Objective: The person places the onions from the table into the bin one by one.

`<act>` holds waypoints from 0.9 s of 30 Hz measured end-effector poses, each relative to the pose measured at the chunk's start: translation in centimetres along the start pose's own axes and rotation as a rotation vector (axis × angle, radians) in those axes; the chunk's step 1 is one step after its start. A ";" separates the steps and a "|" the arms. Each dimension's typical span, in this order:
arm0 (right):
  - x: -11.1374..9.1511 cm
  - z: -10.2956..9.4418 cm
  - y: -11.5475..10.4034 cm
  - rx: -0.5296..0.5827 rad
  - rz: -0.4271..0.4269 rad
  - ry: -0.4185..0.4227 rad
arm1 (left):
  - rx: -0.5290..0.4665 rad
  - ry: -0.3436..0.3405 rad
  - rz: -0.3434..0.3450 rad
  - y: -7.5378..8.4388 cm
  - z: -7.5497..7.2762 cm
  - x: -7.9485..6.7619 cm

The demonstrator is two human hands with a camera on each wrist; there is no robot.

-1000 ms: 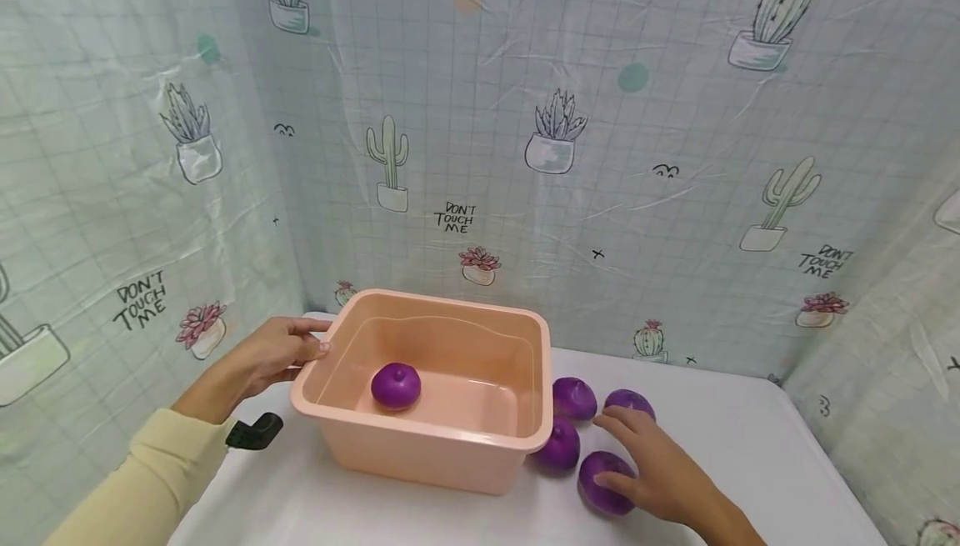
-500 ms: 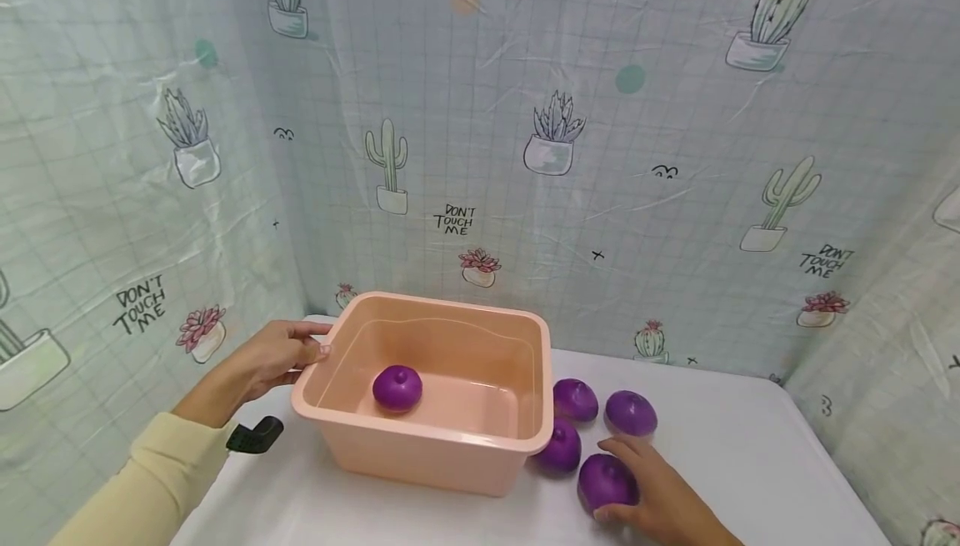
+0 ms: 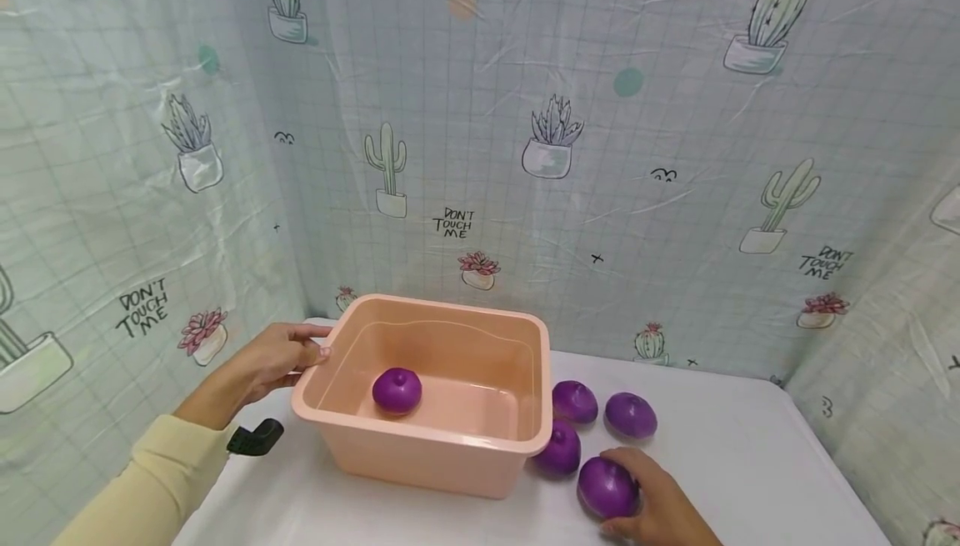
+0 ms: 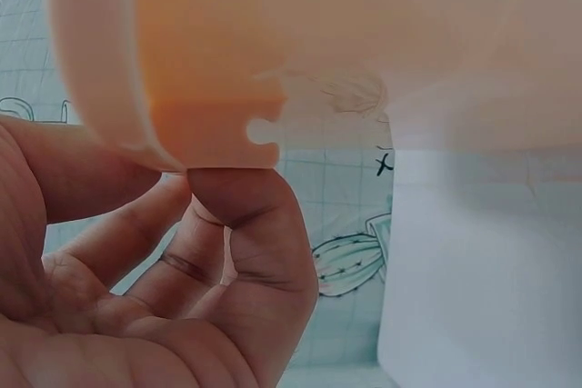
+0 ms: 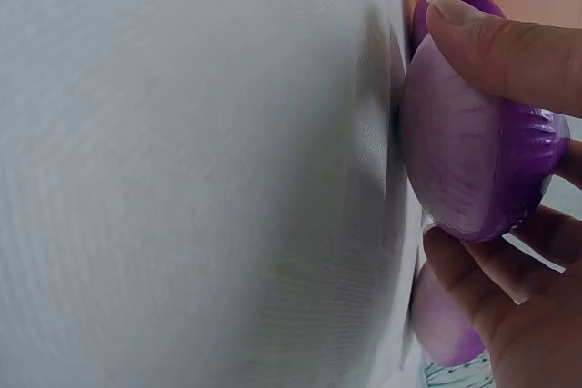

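Observation:
My left hand [image 3: 273, 358] pinches the left rim of a peach plastic tub [image 3: 420, 456], thumb on top and bent fingers below, as the left wrist view shows. One purple onion [image 3: 397, 391] sits inside the tub, towards its left. At the front right, my right hand [image 3: 660, 498] grips another purple onion [image 3: 604, 486] between thumb and fingers. In the right wrist view this held onion [image 5: 455, 134] shows a pale, ribbed underside, close to the white table. Behind it lie three more onions: one by the tub's corner [image 3: 558, 450], one farther back [image 3: 574, 402], one to the right [image 3: 630, 414].
The white table [image 3: 750, 446] ends against a cloth backdrop [image 3: 675, 221] printed with cacti, which hangs at the back and both sides. A dark strap end [image 3: 255, 438] sticks out at my left cuff [image 3: 176, 454].
My right hand has come down and nearer, its fingers closing round the front onion. The left hand and the tub stay where they were.

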State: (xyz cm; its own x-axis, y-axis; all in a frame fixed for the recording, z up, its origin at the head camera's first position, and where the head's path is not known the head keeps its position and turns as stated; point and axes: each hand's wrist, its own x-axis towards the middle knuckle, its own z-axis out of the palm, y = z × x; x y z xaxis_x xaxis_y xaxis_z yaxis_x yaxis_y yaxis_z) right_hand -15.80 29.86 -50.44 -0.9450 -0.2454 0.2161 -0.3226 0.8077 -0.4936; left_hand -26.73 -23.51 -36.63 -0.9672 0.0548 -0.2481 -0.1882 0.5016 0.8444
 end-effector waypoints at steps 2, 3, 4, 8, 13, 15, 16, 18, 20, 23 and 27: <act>-0.1 0.0 -0.1 -0.020 -0.016 0.023 | 0.001 0.003 0.000 0.0 0.0 0.0; -0.2 0.0 -0.1 -0.030 -0.020 0.031 | 0.002 0.003 -0.001 0.0 0.0 0.0; -0.2 -0.1 -0.2 -0.043 -0.027 0.039 | 0.004 0.004 -0.001 0.0 0.0 0.0; -0.2 -0.7 -0.9 -0.058 -0.054 0.069 | 0.004 0.001 -0.004 0.0 0.0 -0.1; 0.1 -1.9 -2.3 -0.102 -0.126 0.144 | 0.007 -0.007 0.000 0.2 -0.2 -0.2; 0.2 -2.5 -3.1 -0.106 -0.123 0.146 | 0.006 -0.008 0.002 0.2 -0.3 -0.1; 0.3 -2.9 -3.5 -0.095 -0.115 0.136 | 0.006 -0.008 0.002 0.3 -0.3 -0.1; 0.3 -3.6 -4.3 -0.069 -0.085 0.104 | 0.006 -0.008 -0.002 0.3 -0.3 -0.1; 0.5 -4.4 -5.0 -0.046 -0.053 0.077 | 0.004 -0.007 -0.004 0.3 -0.2 0.0; 0.6 -5.4 -5.6 -0.042 -0.058 0.072 | 0.006 -0.004 -0.010 0.2 -0.1 -0.1; 0.8 -6.4 -5.8 -0.097 -0.137 0.119 | 0.009 0.000 -0.008 0.2 0.0 -0.2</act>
State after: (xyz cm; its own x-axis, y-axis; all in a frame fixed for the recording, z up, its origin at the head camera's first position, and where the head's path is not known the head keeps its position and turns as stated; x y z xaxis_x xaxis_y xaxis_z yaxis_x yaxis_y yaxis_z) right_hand -14.34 28.40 -42.00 -0.8780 -0.2962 0.3761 -0.4355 0.8204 -0.3704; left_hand -26.61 -23.39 -36.42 -0.9656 0.0503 -0.2551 -0.1948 0.5097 0.8380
